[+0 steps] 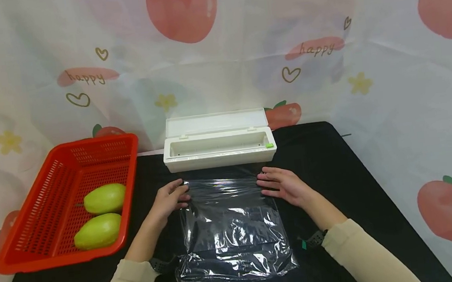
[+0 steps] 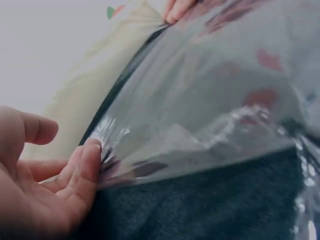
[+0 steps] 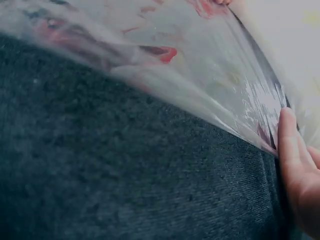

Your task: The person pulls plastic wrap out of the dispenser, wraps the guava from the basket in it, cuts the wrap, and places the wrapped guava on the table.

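A sheet of clear plastic wrap (image 1: pixel 235 227) lies over the black tabletop, its far edge drawn taut between both hands. My left hand (image 1: pixel 169 201) holds the far left corner at its fingertips; in the left wrist view, creases run out from those fingers (image 2: pixel 89 167). At the far right corner my right hand (image 1: pixel 284 185) holds the wrap too, with one fingertip (image 3: pixel 287 122) lying along the edge in the right wrist view. Just beyond stands a white wrap dispenser box (image 1: pixel 220 161), lid (image 1: pixel 216 122) raised, its long trough showing.
On the left, a red plastic basket (image 1: pixel 131 187) holds two green-yellow fruits, one (image 1: pixel 105 198) behind the other (image 1: pixel 98 231). A printed cloth backdrop (image 1: pixel 219 77) rises behind the table. The black tabletop (image 1: pixel 364 200) runs to a slanting right edge.
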Tool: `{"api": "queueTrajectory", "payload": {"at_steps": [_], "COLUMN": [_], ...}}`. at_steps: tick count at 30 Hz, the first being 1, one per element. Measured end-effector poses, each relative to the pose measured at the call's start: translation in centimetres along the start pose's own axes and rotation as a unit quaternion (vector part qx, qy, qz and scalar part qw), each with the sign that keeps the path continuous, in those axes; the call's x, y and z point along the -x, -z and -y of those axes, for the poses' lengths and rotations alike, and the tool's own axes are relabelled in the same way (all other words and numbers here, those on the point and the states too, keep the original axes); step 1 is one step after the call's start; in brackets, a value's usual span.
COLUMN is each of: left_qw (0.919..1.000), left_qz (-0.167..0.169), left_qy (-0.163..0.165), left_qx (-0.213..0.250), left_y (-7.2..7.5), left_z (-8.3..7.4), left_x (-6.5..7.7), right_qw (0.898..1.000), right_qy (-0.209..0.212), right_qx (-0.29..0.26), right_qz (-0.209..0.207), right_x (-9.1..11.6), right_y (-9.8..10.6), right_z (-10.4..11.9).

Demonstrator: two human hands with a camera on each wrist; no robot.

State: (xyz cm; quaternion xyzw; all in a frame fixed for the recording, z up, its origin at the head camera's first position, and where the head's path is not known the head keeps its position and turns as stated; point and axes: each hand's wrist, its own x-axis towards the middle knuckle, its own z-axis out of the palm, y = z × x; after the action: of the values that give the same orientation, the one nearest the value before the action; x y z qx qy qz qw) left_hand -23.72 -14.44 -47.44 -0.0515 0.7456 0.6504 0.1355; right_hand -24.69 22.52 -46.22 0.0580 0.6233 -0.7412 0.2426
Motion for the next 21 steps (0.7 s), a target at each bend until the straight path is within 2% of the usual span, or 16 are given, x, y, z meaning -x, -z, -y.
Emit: {"api": "queueTrajectory", "payload": {"at_steps": [6,8,11,14,16,18,21], "left_qw": [0.9986,0.9978,0.9972,0.9954,0.9901,0.9808,0.9631], "left_qz": [-0.015,-0.015,-0.020,-0.047,-0.069,-0.081,-0.071], "left_qy": [0.007,0.001,-0.019,-0.068,-0.119,-0.177,-0.256], "left_qx": [0.051,0.065,0.069,0.048,0.027,-0.001,-0.040], "left_y": [0.2,0.2,0.3,0.2,0.0,-0.3,-0.7], "left_z": [-0.1,-0.2,-0.2,-0.3,-0.6,-1.0,-1.9], "left_x": [0.0,0.3,1.0,1.9,2.7,3.7,5.7], "right_qw": [0.999,0.998,0.998,0.998,0.997,0.997,0.994], "right_qy": [0.014,0.020,0.027,0.037,0.048,0.058,0.079], "right_qx": [0.014,0.020,0.031,0.041,0.047,0.055,0.079], "right_qz": [-0.049,-0.061,-0.057,-0.043,-0.031,-0.018,0.009], "right_x": [0.0,0.1,0.3,0.6,0.9,1.2,1.7], "right_y": [-0.1,-0.2,-0.5,-1.2,-2.0,-3.1,-5.0], "right_z": [0.2,0.2,0.3,0.8,1.4,2.1,3.2]}}
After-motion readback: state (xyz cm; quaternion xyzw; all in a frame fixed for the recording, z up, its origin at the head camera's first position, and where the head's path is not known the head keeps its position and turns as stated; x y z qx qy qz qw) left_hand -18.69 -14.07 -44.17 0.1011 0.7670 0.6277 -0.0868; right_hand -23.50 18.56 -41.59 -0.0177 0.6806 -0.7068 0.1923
